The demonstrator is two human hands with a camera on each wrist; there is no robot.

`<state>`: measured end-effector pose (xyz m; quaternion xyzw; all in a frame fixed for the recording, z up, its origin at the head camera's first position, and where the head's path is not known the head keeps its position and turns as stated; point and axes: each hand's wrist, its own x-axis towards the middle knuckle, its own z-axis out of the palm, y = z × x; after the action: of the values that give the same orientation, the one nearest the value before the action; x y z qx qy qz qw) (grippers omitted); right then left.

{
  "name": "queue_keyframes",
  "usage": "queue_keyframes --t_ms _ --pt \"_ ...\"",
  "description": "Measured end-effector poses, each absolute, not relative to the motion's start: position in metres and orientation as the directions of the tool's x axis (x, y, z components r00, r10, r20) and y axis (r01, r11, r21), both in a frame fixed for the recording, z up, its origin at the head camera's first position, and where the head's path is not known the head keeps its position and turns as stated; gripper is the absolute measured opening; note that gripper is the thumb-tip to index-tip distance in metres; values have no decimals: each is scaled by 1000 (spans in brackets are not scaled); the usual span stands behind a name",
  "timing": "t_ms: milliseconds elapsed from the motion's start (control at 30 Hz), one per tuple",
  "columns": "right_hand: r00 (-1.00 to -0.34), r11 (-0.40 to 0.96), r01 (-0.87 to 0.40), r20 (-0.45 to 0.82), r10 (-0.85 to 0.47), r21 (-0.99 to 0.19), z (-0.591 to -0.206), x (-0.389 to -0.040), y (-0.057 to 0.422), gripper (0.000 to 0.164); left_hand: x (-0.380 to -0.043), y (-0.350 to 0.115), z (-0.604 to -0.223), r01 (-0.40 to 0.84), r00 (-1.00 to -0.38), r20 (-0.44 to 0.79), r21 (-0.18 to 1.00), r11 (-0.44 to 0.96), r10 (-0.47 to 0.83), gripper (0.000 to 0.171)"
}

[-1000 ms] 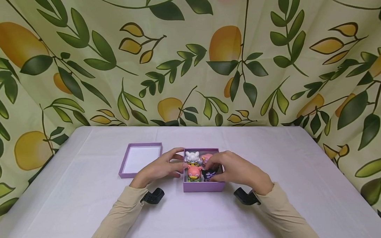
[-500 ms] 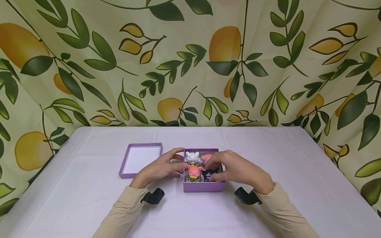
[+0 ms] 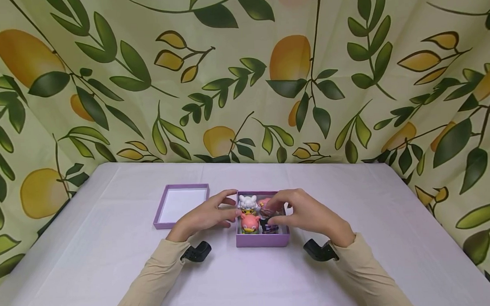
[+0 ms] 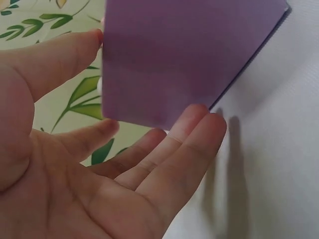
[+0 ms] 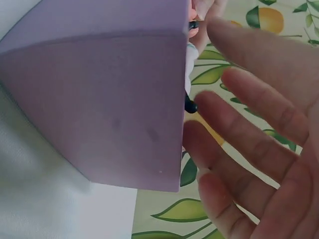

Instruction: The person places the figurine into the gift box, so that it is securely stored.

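A purple box (image 3: 262, 240) holds several small toy figures. Inside are a white-topped figure (image 3: 247, 201), a pink one with a yellow mouth (image 3: 249, 222), another pink figure (image 3: 264, 203) and a black-and-purple figure (image 3: 268, 227). At the box's left side, my left hand (image 3: 204, 216) rests its extended fingers and thumb; the left wrist view shows the fingers (image 4: 184, 149) by the purple wall. My right hand (image 3: 304, 212) hovers over the right half, fingers spread above the black-and-purple figure. In the right wrist view its loose fingers (image 5: 239, 119) lie near a small black tip (image 5: 190, 104).
A purple-edged lid (image 3: 182, 205) with a white inside lies left of the box, beyond my left wrist. White cloth covers the table (image 3: 335, 181). A leaf-and-fruit curtain (image 3: 243, 90) hangs behind it.
My right hand has lifted slightly and moved right, its thumb rising off the black-and-purple figure, which now shows more. My left hand and the box stay put.
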<state>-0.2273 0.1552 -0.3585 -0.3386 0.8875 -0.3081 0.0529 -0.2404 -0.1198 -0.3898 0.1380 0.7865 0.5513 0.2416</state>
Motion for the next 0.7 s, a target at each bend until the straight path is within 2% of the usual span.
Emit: queue_keyframes --t_ms 300,700 --pt "-794 602 -577 205 -573 -552 -358 -227 153 26 -244 -133 -377 -10 -866 -182 937 348 466 67" --pt "-814 578 -564 279 -510 -590 -357 -229 143 29 -246 -155 -363 50 -895 -121 930 365 430 63"
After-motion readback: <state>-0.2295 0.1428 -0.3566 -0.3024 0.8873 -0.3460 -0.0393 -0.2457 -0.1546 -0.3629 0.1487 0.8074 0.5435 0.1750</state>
